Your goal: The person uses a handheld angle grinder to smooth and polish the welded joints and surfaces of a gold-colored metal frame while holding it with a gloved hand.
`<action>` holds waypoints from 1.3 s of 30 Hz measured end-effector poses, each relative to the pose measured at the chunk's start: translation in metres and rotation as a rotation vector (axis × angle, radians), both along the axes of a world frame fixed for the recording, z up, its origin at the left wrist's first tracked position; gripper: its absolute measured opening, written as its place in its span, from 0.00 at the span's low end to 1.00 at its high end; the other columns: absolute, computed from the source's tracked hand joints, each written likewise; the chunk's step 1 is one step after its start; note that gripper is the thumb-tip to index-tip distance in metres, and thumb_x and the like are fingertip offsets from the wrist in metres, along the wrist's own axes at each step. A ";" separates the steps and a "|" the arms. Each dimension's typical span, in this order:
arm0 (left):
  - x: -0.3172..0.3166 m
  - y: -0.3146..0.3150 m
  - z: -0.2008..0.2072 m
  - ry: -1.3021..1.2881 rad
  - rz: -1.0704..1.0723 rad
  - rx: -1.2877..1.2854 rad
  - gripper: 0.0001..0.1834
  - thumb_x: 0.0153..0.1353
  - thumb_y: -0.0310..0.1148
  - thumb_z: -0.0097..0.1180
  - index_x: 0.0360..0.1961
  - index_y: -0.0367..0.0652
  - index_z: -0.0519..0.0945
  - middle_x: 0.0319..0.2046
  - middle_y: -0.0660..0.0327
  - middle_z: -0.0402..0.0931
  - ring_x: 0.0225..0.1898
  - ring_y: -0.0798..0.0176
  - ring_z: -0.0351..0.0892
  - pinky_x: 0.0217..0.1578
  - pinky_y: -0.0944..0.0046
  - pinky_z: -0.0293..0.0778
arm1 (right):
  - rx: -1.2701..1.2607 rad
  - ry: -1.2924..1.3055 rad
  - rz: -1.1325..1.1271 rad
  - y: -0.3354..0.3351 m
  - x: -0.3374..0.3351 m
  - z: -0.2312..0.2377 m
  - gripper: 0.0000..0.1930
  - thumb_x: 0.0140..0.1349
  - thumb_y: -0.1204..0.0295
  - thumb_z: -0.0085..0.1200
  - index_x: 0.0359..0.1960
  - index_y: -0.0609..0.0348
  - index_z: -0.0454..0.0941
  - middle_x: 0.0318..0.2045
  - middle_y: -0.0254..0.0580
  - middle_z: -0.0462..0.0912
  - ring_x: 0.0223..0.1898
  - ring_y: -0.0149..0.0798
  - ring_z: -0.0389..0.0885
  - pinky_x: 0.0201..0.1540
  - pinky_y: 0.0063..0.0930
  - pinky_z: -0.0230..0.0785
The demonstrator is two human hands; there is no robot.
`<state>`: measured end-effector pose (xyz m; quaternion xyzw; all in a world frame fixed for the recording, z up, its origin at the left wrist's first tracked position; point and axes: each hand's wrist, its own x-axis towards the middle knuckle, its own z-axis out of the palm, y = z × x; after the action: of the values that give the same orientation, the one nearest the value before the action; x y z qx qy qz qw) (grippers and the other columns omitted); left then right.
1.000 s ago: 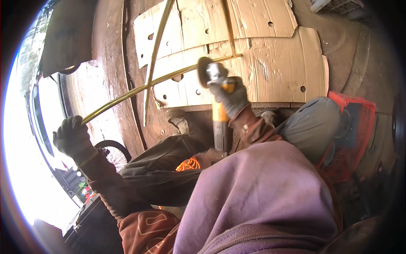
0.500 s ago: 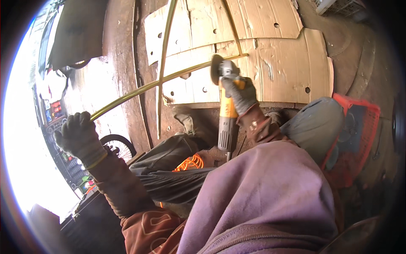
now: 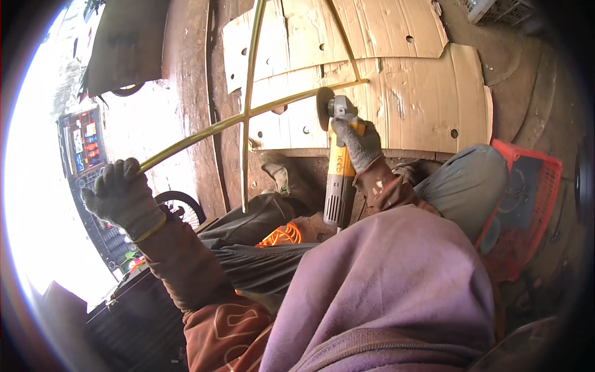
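Observation:
My right hand (image 3: 359, 141), in a grey glove, is wrapped round the body of a yellow and grey angle grinder (image 3: 339, 192). Its dark disc (image 3: 324, 108) stands beside a long gold-coloured metal bar (image 3: 214, 129); whether they touch I cannot tell. At far left my left hand (image 3: 127, 201), also gloved, is closed round the near end of that bar. The bar crosses a second gold-coloured bar (image 3: 253, 59) and meets a third bar (image 3: 343, 37) at its far right end, so together they form a triangular frame.
Flattened cardboard sheets (image 3: 427, 93) lie under the frame. A red plastic crate (image 3: 539, 204) stands right of my knee. An orange cable (image 3: 280, 235) is coiled between my legs. A spoked wheel (image 3: 181, 209) shows beyond my left forearm, and a dark panel (image 3: 127, 46) at upper left.
The whole view has shifted slightly, moving the scene rightward. The grinder sits a little lower against the bar than before. Both hands keep their hold.

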<state>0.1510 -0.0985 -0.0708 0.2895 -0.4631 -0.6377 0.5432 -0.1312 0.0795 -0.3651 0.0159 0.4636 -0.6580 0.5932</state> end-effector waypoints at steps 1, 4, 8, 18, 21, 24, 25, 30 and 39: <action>-0.002 0.002 0.000 -0.001 0.013 -0.003 0.25 0.62 0.56 0.46 0.14 0.53 0.73 0.17 0.64 0.65 0.23 0.61 0.62 0.29 0.56 0.62 | 0.031 0.067 0.161 0.003 -0.004 0.006 0.14 0.55 0.65 0.69 0.37 0.57 0.79 0.25 0.34 0.81 0.23 0.28 0.79 0.26 0.23 0.75; -0.009 0.011 -0.001 -0.017 0.066 -0.012 0.25 0.62 0.56 0.46 0.15 0.53 0.73 0.18 0.64 0.66 0.23 0.62 0.62 0.29 0.56 0.62 | -0.218 -0.022 0.039 0.004 0.025 0.049 0.22 0.55 0.74 0.69 0.47 0.57 0.68 0.33 0.39 0.82 0.27 0.29 0.80 0.29 0.23 0.76; -0.027 0.025 0.008 -0.077 0.062 -0.015 0.25 0.62 0.56 0.44 0.14 0.51 0.65 0.19 0.65 0.61 0.22 0.61 0.57 0.31 0.56 0.61 | -0.255 0.029 0.080 -0.002 0.026 0.058 0.21 0.56 0.73 0.68 0.47 0.57 0.68 0.34 0.39 0.82 0.29 0.28 0.80 0.30 0.23 0.76; -0.031 0.027 0.017 -0.065 -0.011 -0.013 0.26 0.62 0.56 0.45 0.13 0.51 0.63 0.18 0.64 0.61 0.24 0.60 0.60 0.29 0.55 0.61 | -0.277 0.054 0.088 0.003 0.016 0.067 0.23 0.56 0.68 0.68 0.48 0.58 0.68 0.32 0.40 0.81 0.27 0.29 0.80 0.29 0.25 0.76; -0.042 0.028 0.020 -0.120 0.136 0.005 0.27 0.61 0.56 0.45 0.11 0.52 0.65 0.16 0.64 0.61 0.24 0.61 0.61 0.27 0.56 0.61 | -0.283 0.041 0.016 0.004 0.029 0.064 0.22 0.54 0.71 0.69 0.46 0.57 0.71 0.30 0.38 0.81 0.26 0.30 0.80 0.29 0.25 0.76; -0.048 0.023 0.016 -0.127 0.141 -0.003 0.27 0.60 0.57 0.46 0.11 0.52 0.66 0.16 0.64 0.61 0.23 0.61 0.60 0.28 0.58 0.61 | -0.098 -0.005 0.085 0.000 0.001 0.017 0.14 0.54 0.67 0.70 0.37 0.57 0.78 0.25 0.34 0.81 0.23 0.28 0.78 0.27 0.24 0.75; -0.051 0.022 0.013 -0.124 0.215 0.000 0.27 0.60 0.57 0.46 0.10 0.52 0.65 0.16 0.65 0.61 0.23 0.61 0.60 0.28 0.58 0.61 | 0.013 -0.019 0.010 0.006 -0.005 0.007 0.11 0.55 0.65 0.69 0.30 0.56 0.80 0.25 0.34 0.82 0.22 0.26 0.78 0.27 0.22 0.74; -0.053 0.017 0.010 -0.109 0.421 0.040 0.28 0.61 0.57 0.45 0.10 0.52 0.65 0.16 0.65 0.61 0.24 0.61 0.60 0.29 0.57 0.60 | -0.128 0.098 0.086 -0.001 0.006 0.024 0.15 0.56 0.66 0.68 0.40 0.58 0.77 0.27 0.34 0.82 0.27 0.29 0.82 0.31 0.23 0.78; -0.028 0.004 -0.002 -0.067 0.269 0.061 0.26 0.59 0.56 0.48 0.10 0.53 0.68 0.14 0.66 0.59 0.21 0.63 0.58 0.27 0.58 0.58 | 0.015 -0.004 0.040 -0.002 -0.012 -0.009 0.13 0.56 0.66 0.69 0.37 0.56 0.78 0.26 0.34 0.82 0.22 0.24 0.75 0.25 0.22 0.71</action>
<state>0.1230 -0.0944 -0.0729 0.3862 -0.4185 -0.5630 0.5990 -0.1430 0.0774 -0.3737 0.0124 0.4673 -0.6427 0.6070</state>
